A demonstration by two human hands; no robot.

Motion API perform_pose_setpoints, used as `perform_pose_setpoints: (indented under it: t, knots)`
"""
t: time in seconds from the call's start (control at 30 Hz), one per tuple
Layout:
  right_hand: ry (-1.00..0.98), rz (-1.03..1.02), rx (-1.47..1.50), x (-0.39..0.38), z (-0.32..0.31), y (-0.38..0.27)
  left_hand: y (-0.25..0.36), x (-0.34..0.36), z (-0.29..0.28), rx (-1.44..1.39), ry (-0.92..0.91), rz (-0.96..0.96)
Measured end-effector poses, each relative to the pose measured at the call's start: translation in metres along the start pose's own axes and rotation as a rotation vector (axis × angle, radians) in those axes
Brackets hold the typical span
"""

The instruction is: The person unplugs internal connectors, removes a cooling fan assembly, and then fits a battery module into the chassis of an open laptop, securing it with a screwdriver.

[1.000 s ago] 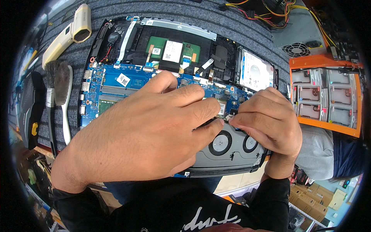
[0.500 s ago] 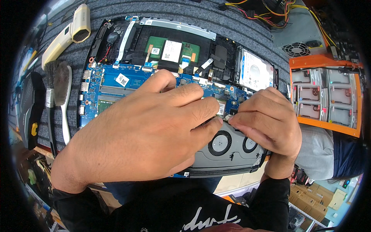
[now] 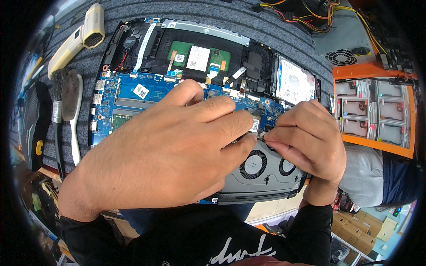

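Laptop [image 3: 153, 80] on striped mat [image 3: 137, 11], cartons [image 3: 353, 230] at right.

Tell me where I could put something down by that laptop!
Bare striped mat lies beyond the laptop, between the cream blower and the power supply. A narrow strip separates the white-handled brush from the laptop. Crowded: left of that brush, and under the left hand and right hand.

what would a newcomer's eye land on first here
Most likely the large left hand across the middle of the opened laptop, its fingertips close to the right hand. Next, the blue circuit board beyond the left hand and two round fans nearer the person. At upper left, a cream dryer-shaped tool lies on the grey mat.
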State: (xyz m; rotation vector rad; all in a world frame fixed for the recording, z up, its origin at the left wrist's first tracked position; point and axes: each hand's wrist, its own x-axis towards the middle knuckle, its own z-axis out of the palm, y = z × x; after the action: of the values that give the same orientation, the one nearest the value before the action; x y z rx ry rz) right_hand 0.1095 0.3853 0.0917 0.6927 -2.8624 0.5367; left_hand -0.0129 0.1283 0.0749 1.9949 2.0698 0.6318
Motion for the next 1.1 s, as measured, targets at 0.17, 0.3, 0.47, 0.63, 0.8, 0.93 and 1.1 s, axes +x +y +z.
perform_pose_setpoints:
  t: [0.17, 0.3, 0.47, 0.63, 0.8, 0.93, 1.1]
  knots:
    - [-0.003, -0.001, -0.011, 0.001, 0.001, 0.001, 0.001, 0.001, 0.0, -0.001, 0.008, -0.014]
    - [0.052, 0.014, 0.022, 0.0, -0.002, 0.005, 0.002, 0.002, -0.001, 0.04, 0.0, -0.002]
    - [0.059, -0.015, -0.028, 0.003, 0.005, 0.005, 0.001, 0.001, -0.001, 0.069, -0.009, 0.005]
    - [0.026, -0.063, -0.116, 0.003, 0.002, 0.002, 0.0, 0.002, -0.001, 0.059, -0.003, 0.02]
    - [0.03, -0.078, -0.149, 0.003, 0.005, 0.0, 0.0, 0.001, 0.0, 0.057, 0.006, 0.024]
    - [0.054, -0.092, -0.157, 0.003, 0.008, 0.0, 0.0, 0.001, 0.002, 0.058, 0.009, 0.019]
    - [0.067, -0.105, -0.162, 0.004, 0.008, -0.001, -0.001, 0.001, 0.001, 0.054, 0.018, 0.027]
